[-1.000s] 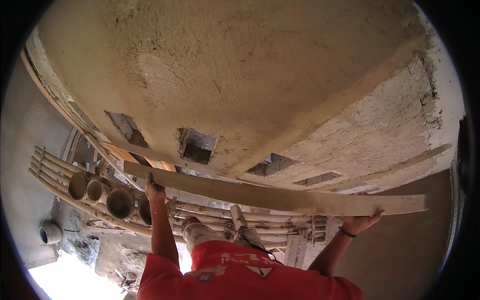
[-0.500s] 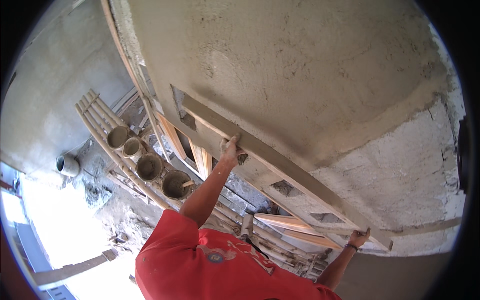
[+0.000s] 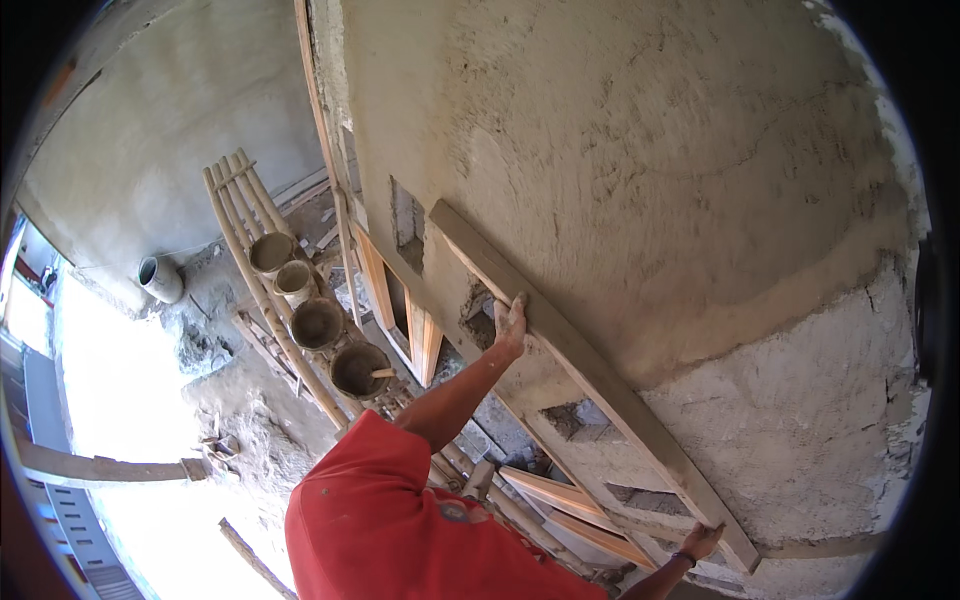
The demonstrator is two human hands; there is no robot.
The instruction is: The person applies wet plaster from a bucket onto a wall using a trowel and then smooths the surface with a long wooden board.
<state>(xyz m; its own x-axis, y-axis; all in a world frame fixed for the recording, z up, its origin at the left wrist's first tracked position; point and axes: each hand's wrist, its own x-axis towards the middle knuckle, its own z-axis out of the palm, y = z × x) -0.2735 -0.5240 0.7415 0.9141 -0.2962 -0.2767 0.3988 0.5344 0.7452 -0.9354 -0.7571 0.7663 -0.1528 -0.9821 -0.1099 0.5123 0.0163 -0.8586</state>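
Your long wooden board (image 3: pixel 590 375) lies flat against the plastered wall.

You see it as a pale, straight plank, smeared grey with mortar along its face. It slants from its far upper-left end, beside a small square hole in the wall, down to its near lower-right end. It presses on the wet plaster where the smooth coat meets the rougher, paler band beneath it on the right.

Red short-sleeved shirt (image 3: pixel 400 520) — small round emblem on it — dark band (image 3: pixel 684 559) at right wrist
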